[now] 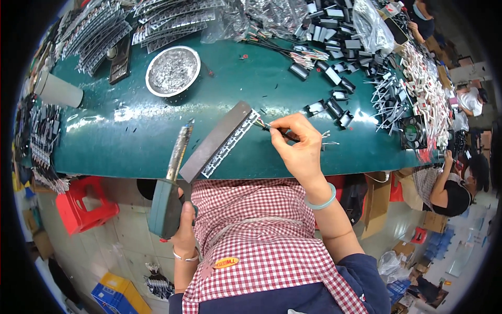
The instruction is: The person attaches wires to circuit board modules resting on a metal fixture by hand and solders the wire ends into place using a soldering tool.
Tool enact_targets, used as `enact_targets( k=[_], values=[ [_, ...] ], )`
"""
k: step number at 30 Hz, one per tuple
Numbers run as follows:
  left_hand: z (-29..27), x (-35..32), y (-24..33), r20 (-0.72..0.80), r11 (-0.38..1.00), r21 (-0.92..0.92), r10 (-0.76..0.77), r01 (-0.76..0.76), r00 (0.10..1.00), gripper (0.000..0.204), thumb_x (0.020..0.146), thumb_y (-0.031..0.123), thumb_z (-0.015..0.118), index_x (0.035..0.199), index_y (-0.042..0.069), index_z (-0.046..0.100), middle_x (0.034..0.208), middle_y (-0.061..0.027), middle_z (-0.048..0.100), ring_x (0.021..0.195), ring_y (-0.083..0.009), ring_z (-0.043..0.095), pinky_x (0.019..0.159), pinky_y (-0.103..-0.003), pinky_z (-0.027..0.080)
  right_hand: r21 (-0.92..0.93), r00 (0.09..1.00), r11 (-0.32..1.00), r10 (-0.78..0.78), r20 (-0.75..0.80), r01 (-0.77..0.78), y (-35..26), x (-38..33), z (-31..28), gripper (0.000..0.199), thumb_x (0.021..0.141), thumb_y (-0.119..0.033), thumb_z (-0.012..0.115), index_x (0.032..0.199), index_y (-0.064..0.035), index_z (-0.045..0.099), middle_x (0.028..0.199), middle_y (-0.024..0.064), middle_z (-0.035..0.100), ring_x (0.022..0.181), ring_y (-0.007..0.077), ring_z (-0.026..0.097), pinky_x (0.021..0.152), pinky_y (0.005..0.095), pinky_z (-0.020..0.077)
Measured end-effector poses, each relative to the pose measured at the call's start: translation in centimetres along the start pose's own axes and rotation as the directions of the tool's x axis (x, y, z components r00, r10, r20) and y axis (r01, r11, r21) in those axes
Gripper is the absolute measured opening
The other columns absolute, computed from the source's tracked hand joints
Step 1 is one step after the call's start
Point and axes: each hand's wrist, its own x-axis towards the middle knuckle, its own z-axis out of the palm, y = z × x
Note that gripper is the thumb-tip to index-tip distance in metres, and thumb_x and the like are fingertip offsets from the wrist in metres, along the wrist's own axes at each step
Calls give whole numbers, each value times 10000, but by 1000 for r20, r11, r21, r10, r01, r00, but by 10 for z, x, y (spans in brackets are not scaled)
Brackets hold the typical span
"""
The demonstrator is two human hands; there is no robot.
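My left hand (184,226) is wrapped round the handle of a dark green soldering gun (166,206), its long metal tip pointing up over the table edge. Beside that tip, a long grey block (217,140) lies slantwise on the green table (130,146). Along the block's right side runs a row of small metal-and-white parts (231,145). At the row's upper end, my right hand (302,149) pinches a dark cable (285,135) between thumb and forefinger. Thin coloured wire ends (261,123) stick out of the cable toward the row; whether they touch it is too small to tell.
A white bowl (148,78) of silvery scraps stands at the back. Black plastic housings (334,73) and white-wired parts (423,89) are heaped at right, strip assemblies (99,36) at back left. A white cylinder (60,90) lies left. Red stool (86,204) below; co-workers (455,191) at right.
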Motion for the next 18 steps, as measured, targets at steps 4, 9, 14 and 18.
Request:
enact_targets(
  k=[4, 9, 14, 18],
  values=[
    [0, -4, -5, 37, 999, 13, -50, 49, 998, 365, 892, -18, 613, 1252, -42, 558, 1190, -137, 642, 638, -95, 523, 555, -251, 445, -82, 995, 991, -104, -5, 103, 16, -3, 17, 129, 763, 69, 695, 867, -7, 689, 837, 88, 648, 703, 172, 648, 612, 277, 523],
    [1, 2, 8, 188, 990, 129, -79, 55, 979, 334, 824, 7, 712, 1147, -27, 632, 1055, -122, 678, 736, -159, 621, 642, -281, 496, -287, 951, 910, -307, 23, 301, 31, -2, 28, 204, 678, 84, 707, 830, -47, 671, 795, 71, 621, 714, 235, 606, 587, 326, 493],
    [16, 24, 16, 207, 988, 151, -40, 9, 978, 241, 729, 41, 793, 936, -41, 699, 788, -108, 676, 628, -204, 646, 570, -306, 487, -363, 939, 869, -338, 59, 336, 35, -2, 35, 236, 651, 87, 715, 833, -56, 668, 785, 55, 614, 687, 227, 590, 573, 335, 487],
    [20, 30, 14, 297, 981, 189, -8, -51, 955, 247, 718, 34, 777, 937, -49, 698, 784, -121, 668, 619, -212, 650, 556, -297, 492, -394, 932, 848, -358, 66, 353, 37, -4, 36, 249, 644, 87, 719, 841, -56, 667, 775, 49, 604, 672, 221, 581, 559, 332, 477]
  ],
)
